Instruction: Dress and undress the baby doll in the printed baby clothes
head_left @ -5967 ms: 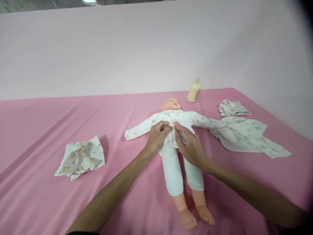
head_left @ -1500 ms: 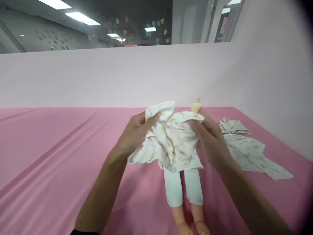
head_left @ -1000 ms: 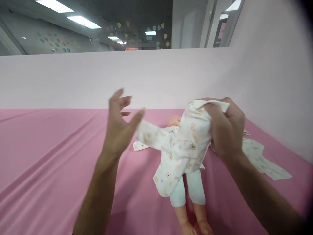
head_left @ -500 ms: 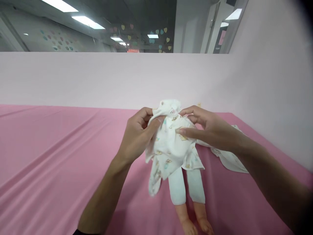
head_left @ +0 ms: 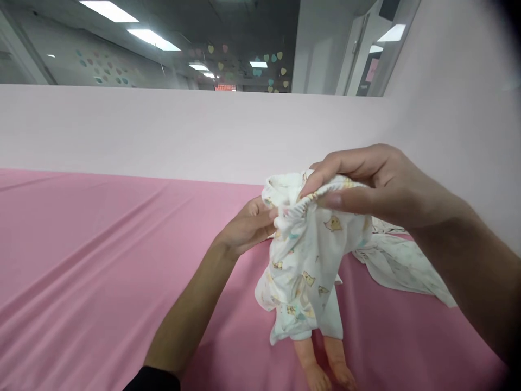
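Right hand (head_left: 378,184): raised above the surface, at 1 o'clock from frame centre. Thumb and forefinger pinch the top hem of the printed garment (head_left: 309,255); grip clenched on the cloth.
Left hand (head_left: 248,228): lower, at 9 o'clock from the garment's top. Fingertips (head_left: 272,213) press on the gathered edge of the same cloth; grip grasping the garment, though how far the fingers curl round it cannot be told.
Printed garment: white, small animal print, bunched at the top between the two hands. It hangs down from them, clear of the surface at the top, its lower end in front of the doll's legs.
Doll (head_left: 321,364): lies on the pink surface (head_left: 101,244) under the hanging garment. Only the bare lower legs and feet show, at 6 o'clock from the garment; the body is hidden behind the cloth.
Second cloth (head_left: 402,260): white printed piece, spread flat on the surface at 3 o'clock from the garment, below the right forearm.
Backdrop: pale pink partition (head_left: 163,130) along the far edge of the surface, at 12 o'clock.
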`<state>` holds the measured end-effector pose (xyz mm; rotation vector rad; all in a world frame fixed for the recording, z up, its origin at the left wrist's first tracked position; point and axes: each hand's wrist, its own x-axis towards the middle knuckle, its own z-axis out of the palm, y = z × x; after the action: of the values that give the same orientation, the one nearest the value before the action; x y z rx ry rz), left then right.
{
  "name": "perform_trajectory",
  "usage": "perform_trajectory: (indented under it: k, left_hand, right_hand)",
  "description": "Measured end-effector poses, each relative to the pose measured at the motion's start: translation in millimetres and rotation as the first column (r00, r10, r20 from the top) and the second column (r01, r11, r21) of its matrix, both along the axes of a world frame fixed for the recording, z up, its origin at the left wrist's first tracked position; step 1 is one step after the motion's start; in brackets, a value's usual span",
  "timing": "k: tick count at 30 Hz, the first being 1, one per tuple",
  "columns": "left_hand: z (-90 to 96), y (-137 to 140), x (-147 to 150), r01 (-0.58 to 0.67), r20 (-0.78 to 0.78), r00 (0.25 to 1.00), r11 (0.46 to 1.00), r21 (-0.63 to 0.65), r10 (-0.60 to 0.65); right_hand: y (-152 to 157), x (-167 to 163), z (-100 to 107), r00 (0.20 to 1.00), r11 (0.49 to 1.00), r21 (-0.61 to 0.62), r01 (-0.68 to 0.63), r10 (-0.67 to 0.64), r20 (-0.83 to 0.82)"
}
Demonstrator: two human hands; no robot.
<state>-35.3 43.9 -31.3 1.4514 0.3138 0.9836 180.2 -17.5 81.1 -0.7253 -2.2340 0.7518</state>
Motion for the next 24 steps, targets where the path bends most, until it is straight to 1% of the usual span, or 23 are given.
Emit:
perform_trajectory:
  k: [1,2,3,4,5,6,7,8,9,10,11,13,14,15,16,17,18,19,20,21,22,23,24]
  left_hand:
    - [1.5,-2.7,-1.2,-0.067,-0.003,0.998,0.998,0.009,0.068]
    - [4.7,-6.6,-3.6,-0.167,0.006,0.986,0.985,0.029,0.167]
    - [9.5,-11.5,-7.0,-0.286,0.027,0.958,0.956,0.060,0.285]
    - [15.4,-17.4,-11.0,-0.410,0.058,0.912,0.906,0.104,0.406]
    - [21.9,-24.1,-15.1,-0.527,0.092,0.850,0.834,0.162,0.519]
    - [28.5,-31.4,-18.9,-0.628,0.123,0.777,0.744,0.230,0.617]
    - [34.7,-39.2,-21.9,-0.701,0.143,0.703,0.644,0.306,0.697]
    - [40.2,-47.2,-23.8,-0.740,0.146,0.638,0.551,0.385,0.756]
    - [44.6,-54.8,-24.4,-0.750,0.136,0.591,0.479,0.456,0.795]
    - [47.7,-61.8,-23.9,-0.739,0.118,0.564,0.437,0.512,0.817]
    - [49.6,-67.5,-22.5,-0.722,0.099,0.552,0.415,0.554,0.828]
    - [49.8,-74.2,-18.1,-0.698,0.073,0.543,0.401,0.593,0.837]
    - [48.4,-75.2,-15.6,-0.696,0.067,0.537,0.396,0.599,0.841]
    - [46.5,-75.0,-13.2,-0.696,0.063,0.531,0.393,0.601,0.845]
    - [44.2,-74.1,-10.9,-0.694,0.053,0.529,0.396,0.601,0.847]
    - [41.9,-73.1,-8.6,-0.687,0.039,0.535,0.408,0.602,0.844]
    - [39.8,-72.3,-6.3,-0.672,0.021,0.550,0.427,0.605,0.835]
    - [38.0,-72.1,-4.1,-0.650,-0.001,0.572,0.454,0.609,0.821]
    - [36.6,-72.6,-1.9,-0.625,-0.025,0.597,0.483,0.613,0.802]
    - [35.5,-73.9,0.2,-0.597,-0.051,0.622,0.515,0.616,0.781]
    - [34.7,-75.6,2.1,-0.567,-0.079,0.646,0.547,0.616,0.759]
    - [34.1,-77.7,3.6,-0.540,-0.106,0.667,0.576,0.614,0.738]
    - [33.7,-79.8,4.6,-0.515,-0.131,0.683,0.601,0.611,0.719]
  right_hand:
    - [-0.9,1.9,2.6,0.999,0.998,0.022,0.051,-0.051,0.018]
    - [-1.3,4.9,4.8,0.992,0.991,0.057,0.120,-0.122,0.038]
    - [-1.0,8.9,6.4,0.977,0.975,0.102,0.198,-0.204,0.062]
    - [-0.1,13.6,7.3,0.954,0.950,0.152,0.271,-0.287,0.090]
    - [1.5,18.6,7.4,0.926,0.923,0.199,0.330,-0.358,0.121]
    - [3.4,23.4,6.9,0.898,0.897,0.240,0.370,-0.412,0.156]
    - [5.3,27.6,5.9,0.873,0.879,0.272,0.391,-0.448,0.194]
    - [6.7,30.8,4.6,0.851,0.866,0.302,0.399,-0.472,0.230]
    - [7.4,33.0,3.2,0.832,0.854,0.338,0.397,-0.490,0.260]
    - [7.1,34.2,1.9,0.812,0.836,0.385,0.392,-0.511,0.283]
    - [5.6,34.6,0.9,0.786,0.807,0.448,0.385,-0.541,0.299]
    - [-0.8,34.5,-0.2,0.731,0.717,0.596,0.362,-0.615,0.295]
    - [-5.5,34.3,-0.6,0.718,0.670,0.656,0.347,-0.640,0.274]
    - [-11.1,34.0,-1.0,0.720,0.640,0.694,0.329,-0.645,0.254]
    - [-17.3,33.5,-1.5,0.743,0.639,0.706,0.305,-0.623,0.243]
    - [-23.7,32.5,-2.4,0.781,0.673,0.684,0.280,-0.574,0.245]
    - [-29.9,31.0,-3.8,0.824,0.735,0.628,0.254,-0.504,0.257]
    - [-35.4,28.9,-5.8,0.863,0.817,0.529,0.230,-0.422,0.277]
    - [-39.7,26.3,-8.6,0.896,0.898,0.387,0.208,-0.333,0.293]
    - [-42.4,23.3,-12.2,0.925,0.959,0.208,0.191,-0.247,0.290]
    - [-43.3,20.3,-16.7,0.951,0.984,0.016,0.175,-0.173,0.255]
    - [-42.5,17.5,-22.1,0.975,0.975,-0.163,0.150,-0.118,0.188]
    - [-40.3,15.2,-28.4,0.993,0.943,-0.316,0.105,-0.080,0.092]
